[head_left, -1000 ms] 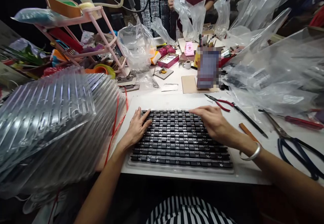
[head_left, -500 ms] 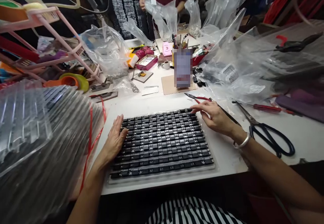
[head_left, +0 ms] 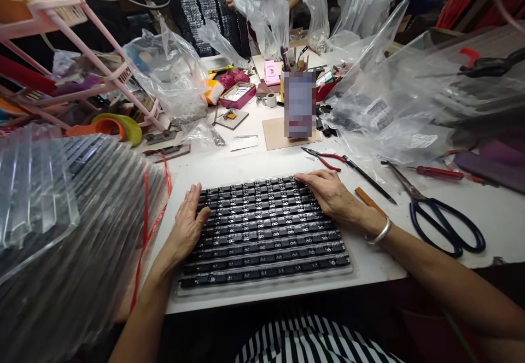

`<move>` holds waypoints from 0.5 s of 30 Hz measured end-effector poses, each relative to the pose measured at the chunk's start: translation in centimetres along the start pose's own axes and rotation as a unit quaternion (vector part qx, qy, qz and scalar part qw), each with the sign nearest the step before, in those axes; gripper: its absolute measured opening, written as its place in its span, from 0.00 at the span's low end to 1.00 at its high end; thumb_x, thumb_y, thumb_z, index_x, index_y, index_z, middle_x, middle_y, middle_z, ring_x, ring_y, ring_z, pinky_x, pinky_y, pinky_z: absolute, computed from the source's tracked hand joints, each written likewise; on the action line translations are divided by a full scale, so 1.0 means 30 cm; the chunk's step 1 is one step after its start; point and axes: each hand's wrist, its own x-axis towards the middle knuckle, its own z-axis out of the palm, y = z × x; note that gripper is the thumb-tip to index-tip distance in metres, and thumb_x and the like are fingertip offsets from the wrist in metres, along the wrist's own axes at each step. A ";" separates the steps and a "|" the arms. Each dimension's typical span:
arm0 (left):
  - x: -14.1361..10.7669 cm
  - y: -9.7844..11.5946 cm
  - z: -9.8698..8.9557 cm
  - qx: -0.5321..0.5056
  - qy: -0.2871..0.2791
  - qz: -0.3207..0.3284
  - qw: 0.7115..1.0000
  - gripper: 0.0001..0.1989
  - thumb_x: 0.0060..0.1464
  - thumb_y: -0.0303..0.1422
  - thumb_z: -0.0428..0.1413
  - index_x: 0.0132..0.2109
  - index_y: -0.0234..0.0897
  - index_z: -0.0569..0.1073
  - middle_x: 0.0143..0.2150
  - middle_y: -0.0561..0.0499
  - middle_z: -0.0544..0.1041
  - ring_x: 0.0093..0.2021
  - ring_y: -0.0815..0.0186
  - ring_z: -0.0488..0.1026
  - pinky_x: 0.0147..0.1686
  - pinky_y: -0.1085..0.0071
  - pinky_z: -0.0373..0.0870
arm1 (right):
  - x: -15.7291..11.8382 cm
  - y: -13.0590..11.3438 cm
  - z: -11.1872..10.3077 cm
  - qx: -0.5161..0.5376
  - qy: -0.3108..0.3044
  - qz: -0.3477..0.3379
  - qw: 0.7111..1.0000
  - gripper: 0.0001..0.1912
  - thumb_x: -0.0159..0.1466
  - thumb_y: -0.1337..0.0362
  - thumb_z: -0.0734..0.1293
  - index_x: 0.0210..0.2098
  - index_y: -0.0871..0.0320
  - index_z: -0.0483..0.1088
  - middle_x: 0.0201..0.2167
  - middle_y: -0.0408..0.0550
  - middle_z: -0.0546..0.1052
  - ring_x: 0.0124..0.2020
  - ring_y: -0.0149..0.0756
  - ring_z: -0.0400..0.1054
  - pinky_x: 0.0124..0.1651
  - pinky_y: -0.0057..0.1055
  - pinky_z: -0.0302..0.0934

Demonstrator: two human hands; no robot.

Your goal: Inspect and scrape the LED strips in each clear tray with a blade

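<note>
Table (head_left: 254, 162), white, bearing the lot. Stack of clear ribbed plastic trays (head_left: 94, 204), piled at left, with red ribbon (head_left: 145, 210) along its right side. Clear plastic bags (head_left: 394, 117), heaped at far right; another bag (head_left: 164, 73) at far left, beside a pink rack (head_left: 102, 70). One clear tray (head_left: 262, 288), lying flat at the near edge of the table, between both hands; filled with black parts (head_left: 262, 226) in side-to-side rows, pale marks and fine pins on their faces. Left hand (head_left: 184, 234), laid against the tray's left side; fingers (head_left: 192, 199) extended and close together, thumb apart, over the row ends. Right hand (head_left: 332, 199), palm down over the tray's far right corner; fingers bent and close together, tips at the end of the farthest row; cannot tell whether pinching a part. Scissors (head_left: 422, 198), dark blue handles, lying at right, blades pointing away. Beige card (head_left: 273, 135), under an upright pixelated object (head_left: 299, 106), beyond the tray. Black pointed tool (head_left: 371, 180), between scissors and red-handled pliers (head_left: 328, 158). Red screwdriver (head_left: 441, 173), beyond the scissors' handles. Brown strip (head_left: 369, 201), just beside the right wrist. Silver-coloured bangle (head_left: 381, 232), worn on that wrist.
</note>
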 end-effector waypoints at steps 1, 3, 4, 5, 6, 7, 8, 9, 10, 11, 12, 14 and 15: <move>-0.001 0.002 -0.001 0.000 -0.001 -0.001 1.000 0.41 0.57 0.59 0.39 0.69 0.40 0.46 0.71 0.42 0.44 0.71 0.54 0.39 0.67 0.49 0.38 | -0.003 0.004 0.003 -0.002 0.007 -0.003 1.000 0.21 0.66 0.75 0.54 0.57 0.62 0.64 0.49 0.56 0.74 0.52 0.42 0.65 0.54 0.45 0.54; -0.003 0.008 -0.002 0.004 -0.004 -0.004 1.000 0.42 0.57 0.59 0.38 0.69 0.38 0.46 0.71 0.42 0.44 0.71 0.54 0.38 0.67 0.49 0.38 | -0.007 0.015 0.005 -0.007 0.029 -0.008 1.000 0.21 0.65 0.75 0.54 0.56 0.62 0.64 0.49 0.56 0.74 0.52 0.41 0.65 0.54 0.45 0.55; -0.005 0.012 -0.003 0.008 -0.008 -0.005 1.000 0.42 0.57 0.59 0.38 0.70 0.38 0.45 0.71 0.41 0.43 0.71 0.54 0.38 0.67 0.49 0.38 | -0.008 0.020 0.004 -0.010 0.048 -0.010 0.999 0.21 0.65 0.75 0.55 0.56 0.62 0.65 0.49 0.55 0.75 0.52 0.41 0.65 0.54 0.45 0.55; -0.006 0.016 -0.004 0.013 -0.012 -0.005 1.000 0.42 0.57 0.59 0.38 0.70 0.37 0.45 0.71 0.41 0.43 0.71 0.54 0.38 0.67 0.48 0.38 | -0.009 0.027 0.001 -0.015 0.068 -0.009 0.998 0.20 0.65 0.74 0.55 0.55 0.62 0.65 0.48 0.55 0.75 0.51 0.41 0.66 0.54 0.45 0.55; -0.007 0.019 -0.005 0.018 -0.017 -0.004 1.000 0.42 0.58 0.59 0.38 0.70 0.37 0.45 0.71 0.41 0.43 0.71 0.54 0.37 0.67 0.48 0.38 | -0.010 0.034 -0.003 -0.022 0.088 -0.004 0.996 0.20 0.65 0.74 0.56 0.54 0.61 0.66 0.47 0.54 0.76 0.50 0.41 0.67 0.53 0.44 0.56; -0.007 0.023 -0.006 0.021 -0.021 -0.002 1.000 0.42 0.58 0.59 0.38 0.69 0.37 0.45 0.71 0.41 0.43 0.71 0.54 0.38 0.67 0.48 0.38 | -0.011 0.041 -0.008 -0.031 0.105 0.005 0.994 0.20 0.64 0.74 0.56 0.54 0.61 0.66 0.45 0.52 0.77 0.48 0.41 0.68 0.51 0.44 0.56; -0.007 0.027 -0.007 0.021 -0.023 -0.001 1.000 0.42 0.58 0.59 0.38 0.69 0.37 0.45 0.71 0.41 0.43 0.71 0.54 0.38 0.67 0.48 0.38 | -0.012 0.050 -0.014 -0.043 0.120 0.017 0.992 0.19 0.64 0.74 0.56 0.53 0.61 0.67 0.44 0.51 0.77 0.46 0.41 0.69 0.50 0.44 0.57; -0.006 0.031 -0.008 0.019 -0.023 -0.001 1.000 0.42 0.57 0.59 0.38 0.69 0.37 0.46 0.71 0.41 0.44 0.71 0.54 0.38 0.67 0.48 0.38 | -0.014 0.058 -0.020 -0.053 0.131 0.033 0.989 0.19 0.64 0.74 0.56 0.52 0.61 0.67 0.43 0.50 0.78 0.44 0.41 0.70 0.48 0.43 0.58; -0.006 0.036 -0.010 0.013 -0.021 -0.002 1.000 0.43 0.57 0.60 0.38 0.69 0.36 0.46 0.71 0.41 0.44 0.71 0.54 0.39 0.67 0.49 0.37 | -0.016 0.067 -0.027 -0.061 0.140 0.050 0.987 0.19 0.64 0.74 0.56 0.52 0.61 0.68 0.41 0.50 0.78 0.43 0.41 0.70 0.47 0.43 0.59; -0.005 0.042 -0.013 0.004 -0.019 -0.006 1.000 0.44 0.56 0.60 0.38 0.69 0.36 0.46 0.71 0.41 0.44 0.71 0.54 0.39 0.67 0.50 0.37 | -0.018 0.076 -0.033 -0.063 0.149 0.065 0.985 0.19 0.63 0.74 0.56 0.51 0.62 0.68 0.41 0.50 0.78 0.43 0.41 0.71 0.47 0.42 0.60; -0.006 0.049 -0.016 -0.010 -0.016 -0.012 1.000 0.44 0.56 0.61 0.38 0.69 0.36 0.45 0.71 0.41 0.44 0.71 0.54 0.40 0.67 0.51 0.36 | -0.019 0.083 -0.039 -0.060 0.155 0.080 0.983 0.19 0.63 0.73 0.56 0.51 0.62 0.69 0.40 0.51 0.78 0.42 0.41 0.71 0.46 0.41 0.61; -0.010 0.062 -0.027 -0.048 -0.012 -0.043 0.998 0.45 0.56 0.60 0.39 0.70 0.35 0.44 0.71 0.41 0.46 0.70 0.54 0.44 0.68 0.53 0.39 | -0.022 0.093 -0.048 -0.043 0.156 0.113 0.980 0.19 0.63 0.72 0.56 0.51 0.64 0.69 0.39 0.52 0.78 0.41 0.40 0.72 0.45 0.38 0.64; -0.013 0.067 -0.034 -0.067 -0.010 -0.061 0.996 0.44 0.57 0.59 0.39 0.70 0.35 0.43 0.71 0.41 0.48 0.69 0.54 0.47 0.67 0.54 0.41 | -0.023 0.095 -0.052 -0.035 0.148 0.131 0.980 0.20 0.63 0.71 0.56 0.52 0.64 0.69 0.38 0.53 0.78 0.39 0.39 0.73 0.43 0.37 0.65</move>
